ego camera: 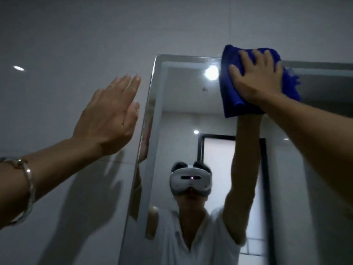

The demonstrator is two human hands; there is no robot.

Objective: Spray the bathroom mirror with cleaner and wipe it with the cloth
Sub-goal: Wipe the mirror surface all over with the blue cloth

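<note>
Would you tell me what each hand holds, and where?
Right hand presses the blue cloth, palm on its middle, against the mirror; left hand holds nothing.

The room is dim and grey. The dark-framed doorway (217,155) shows only as a reflection, its opening a pale, washed-out panel. Straight above it a round ceiling lamp (211,72) glares white, and a smaller lamp (196,132) glows just above the doorway's left corner. Between the two sits a small dark ceiling fitting (205,89), too blurred to identify. Left of the doorway and higher, the wall (76,35) is glossy pale grey tile with a thin seam (229,20), and an oval glint (18,68) of light lies on it. Left of the doorway and lower, soft overlapping shadows (91,197) fall across that wall. Below the doorway's right side, a patch of small pale tiles (252,249) shows.
</note>
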